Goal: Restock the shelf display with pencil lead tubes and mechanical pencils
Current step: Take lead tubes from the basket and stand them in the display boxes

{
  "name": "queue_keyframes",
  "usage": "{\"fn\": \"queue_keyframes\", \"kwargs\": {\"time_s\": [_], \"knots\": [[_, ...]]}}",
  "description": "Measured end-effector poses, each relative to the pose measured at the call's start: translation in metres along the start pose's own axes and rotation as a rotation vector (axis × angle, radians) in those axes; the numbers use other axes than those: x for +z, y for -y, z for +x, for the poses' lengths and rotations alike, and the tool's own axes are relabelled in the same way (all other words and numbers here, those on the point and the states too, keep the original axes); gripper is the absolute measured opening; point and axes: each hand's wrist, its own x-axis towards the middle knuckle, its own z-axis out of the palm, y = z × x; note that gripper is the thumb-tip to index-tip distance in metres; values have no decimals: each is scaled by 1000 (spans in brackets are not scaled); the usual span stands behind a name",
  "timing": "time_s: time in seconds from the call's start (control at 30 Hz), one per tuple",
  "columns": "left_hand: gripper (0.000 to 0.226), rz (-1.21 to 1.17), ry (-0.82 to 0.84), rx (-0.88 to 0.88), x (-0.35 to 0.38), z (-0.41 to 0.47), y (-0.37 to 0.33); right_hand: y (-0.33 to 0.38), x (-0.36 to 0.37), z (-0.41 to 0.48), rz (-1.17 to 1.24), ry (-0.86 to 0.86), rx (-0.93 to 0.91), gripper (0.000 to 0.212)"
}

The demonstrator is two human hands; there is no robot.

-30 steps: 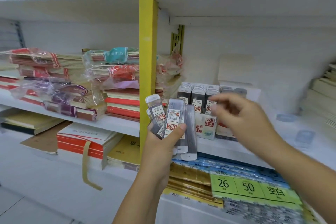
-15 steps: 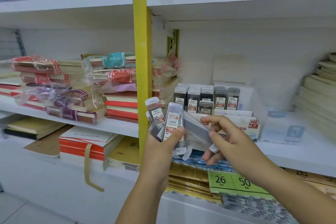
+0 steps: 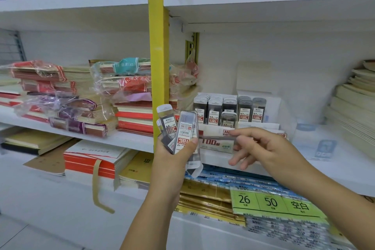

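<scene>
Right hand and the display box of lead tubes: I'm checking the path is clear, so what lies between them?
In the head view, nothing: the right hand, pinching one lead tube, hangs just before the display box.

White shelf [image 3: 345, 170], display box [image 3: 219, 144] of lead tubes [image 3: 215, 110], perhaps wrapped notebooks [image 3: 125, 95].

Left hand [image 3: 174, 154] raised upright, forearm rising from bottom centre, thumb pressed across front, fingers curled in a closed grip. Right hand [image 3: 263, 148] level beside it, forearm entering from lower right, thumb and forefinger pinched, remaining fingers loosely spread below.
</scene>
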Motion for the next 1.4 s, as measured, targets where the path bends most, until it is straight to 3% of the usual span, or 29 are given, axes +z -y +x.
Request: {"fn": "queue_keyframes", "kwargs": {"time_s": [0.17,0.37,0.57,0.63,0.77,1.0,1.23,1.33,1.4], "knots": [[45,18,66,-48,4,-4,-2,2,-2,5,-32,-154,-18,35],[48,3,58,-59,6,-5,-1,2,-8,8,-3,-94,-46,11],[43,-34,36,-44,2,4,0,37,-41,38,-570,-303,-301,7],[44,-39,30,-33,0,6,1,46,-46,51,-752,-256,-358,4],[37,-15,17,-23,0,9,5,43,-43,76,-1012,-162,-381,21],[40,-16,44,-39,2,9,6,15,-33,110,-991,-206,-152,30],[67,-52,114,-40,2,7,0,8,-24,103,-979,-259,-217,34],[71,-27,145,-47,1,4,-1,16,-14,85,-838,-320,-304,26],[72,3,174,-49,1,2,-1,24,-2,69,-600,-235,-300,20]]}}
